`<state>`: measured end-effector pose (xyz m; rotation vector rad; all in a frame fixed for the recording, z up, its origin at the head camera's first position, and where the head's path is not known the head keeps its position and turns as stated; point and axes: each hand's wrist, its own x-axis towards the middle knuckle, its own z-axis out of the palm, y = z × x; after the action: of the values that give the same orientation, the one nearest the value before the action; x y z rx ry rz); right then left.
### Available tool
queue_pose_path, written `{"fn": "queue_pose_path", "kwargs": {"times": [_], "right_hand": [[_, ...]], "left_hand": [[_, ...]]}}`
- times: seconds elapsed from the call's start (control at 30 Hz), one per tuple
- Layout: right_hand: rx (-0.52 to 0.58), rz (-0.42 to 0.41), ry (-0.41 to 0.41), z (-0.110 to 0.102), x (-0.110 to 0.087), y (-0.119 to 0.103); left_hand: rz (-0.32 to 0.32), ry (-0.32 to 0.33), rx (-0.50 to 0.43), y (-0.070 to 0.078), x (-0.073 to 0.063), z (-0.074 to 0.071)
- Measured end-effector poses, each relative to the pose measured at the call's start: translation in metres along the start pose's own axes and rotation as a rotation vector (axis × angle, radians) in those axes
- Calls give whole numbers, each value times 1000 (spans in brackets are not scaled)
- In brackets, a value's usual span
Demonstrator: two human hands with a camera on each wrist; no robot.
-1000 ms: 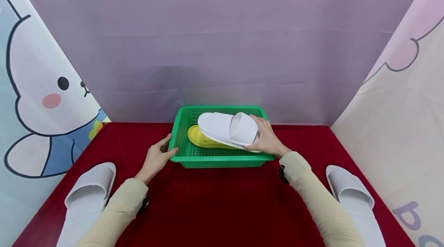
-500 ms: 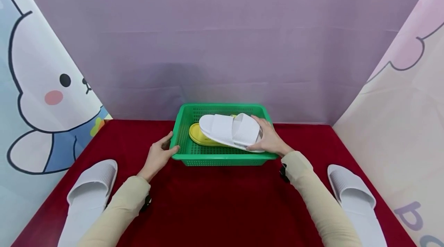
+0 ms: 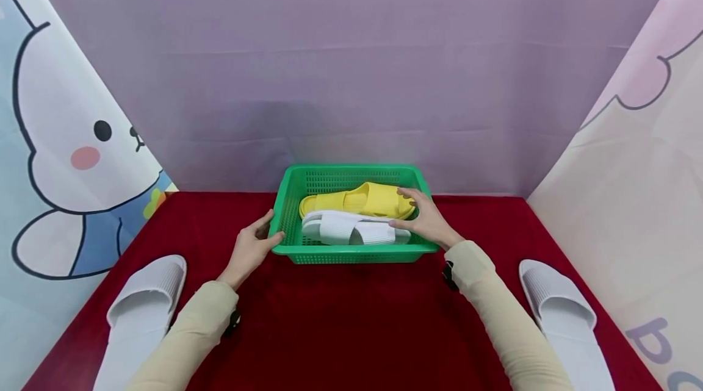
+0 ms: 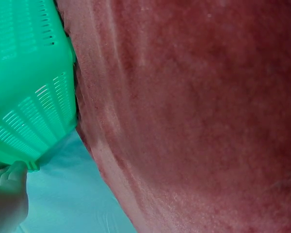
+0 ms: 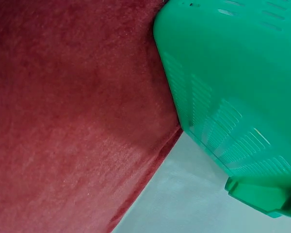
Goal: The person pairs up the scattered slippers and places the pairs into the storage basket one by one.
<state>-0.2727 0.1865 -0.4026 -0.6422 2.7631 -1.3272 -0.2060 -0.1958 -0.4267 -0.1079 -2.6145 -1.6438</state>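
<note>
In the head view a white slipper [image 3: 337,229] lies tipped on its side along the front wall inside a green plastic basket [image 3: 351,249]. Behind it, in the same basket, rests a yellow slipper [image 3: 384,199]. My left hand [image 3: 249,251] holds the basket's left front corner, thumb on the rim and fingers along the outer side. The left wrist view shows fingers of that hand [image 4: 9,191] at the basket rim. My right hand [image 3: 428,220] is over the basket's right end, fingers spread apart near the slippers' toe ends; whether the thumb touches the white slipper is unclear.
Red cloth [image 3: 351,330] covers the surface under the basket. A purple sheet [image 3: 351,74] hangs close behind it, with printed sheets at both sides. The person's feet wear white slippers, one at the left [image 3: 151,284] and one at the right [image 3: 555,287].
The white slipper has gone from my right hand down into the basket's front part and turned onto its side, uncovering the yellow slipper. My right hand's fingers have spread; my left hand stays put.
</note>
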Motion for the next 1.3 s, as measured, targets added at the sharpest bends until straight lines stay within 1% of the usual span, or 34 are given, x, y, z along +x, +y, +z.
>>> {"fn": "queue_pose_path", "kwargs": {"times": [0.1,0.23,0.37,0.5,0.6,0.77,0.87,0.93,1.1,1.17,1.3], "right_hand": [[7,-15,-7,1,1,1],[1,-33,7,1,1,4],[-10,-64,20,2,0,4],[15,-60,32,2,-2,3],[35,-49,44,2,-4,2],[59,-61,76,1,-3,3],[81,-63,105,0,-1,3],[88,-63,124,-1,-1,4],[85,-96,185,-3,-3,5],[78,-110,202,-4,-5,5],[35,-117,198,-13,-15,0]], "left_hand": [[-3,6,-8,1,-1,0],[9,-2,-23,0,-2,1],[7,-3,-22,-2,-2,2],[4,1,-5,-4,-3,2],[9,-4,-13,-5,-3,2],[31,-7,-3,-3,-1,1],[60,-10,35,2,0,-1],[62,-19,60,14,-3,-3],[82,-52,131,15,-5,-8],[118,-56,182,6,-3,-12],[223,-61,332,16,-14,-28]]}}
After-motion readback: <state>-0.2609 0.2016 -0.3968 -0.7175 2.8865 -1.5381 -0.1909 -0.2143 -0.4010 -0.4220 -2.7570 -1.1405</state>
